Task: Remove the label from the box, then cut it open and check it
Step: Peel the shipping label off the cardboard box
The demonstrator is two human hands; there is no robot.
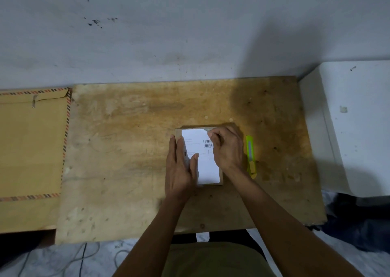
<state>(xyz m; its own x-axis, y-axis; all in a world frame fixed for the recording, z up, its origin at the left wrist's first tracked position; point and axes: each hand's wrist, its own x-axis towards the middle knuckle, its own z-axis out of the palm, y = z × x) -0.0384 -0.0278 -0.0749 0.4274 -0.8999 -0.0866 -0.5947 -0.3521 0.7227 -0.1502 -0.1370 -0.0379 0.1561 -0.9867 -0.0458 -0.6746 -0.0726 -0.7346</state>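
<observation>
Left hand (pixel 181 166): lying flat, fingers straight, pressing the box (pixel 220 177) and the label's (pixel 205 166) near-left part. Right hand (pixel 226 147): fingers curling, tips pinching at the label's far-right corner. Box sitting beneath both palms on the wooden board (pixel 126 150). Green cutter (pixel 250 156): lying just beyond the right knuckles.

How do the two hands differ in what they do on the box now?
The left hand lies flat with straight fingers, pressing the box near its left edge; the right hand has curled fingers picking at the label at its far right corner. Both touch the box top.
</observation>
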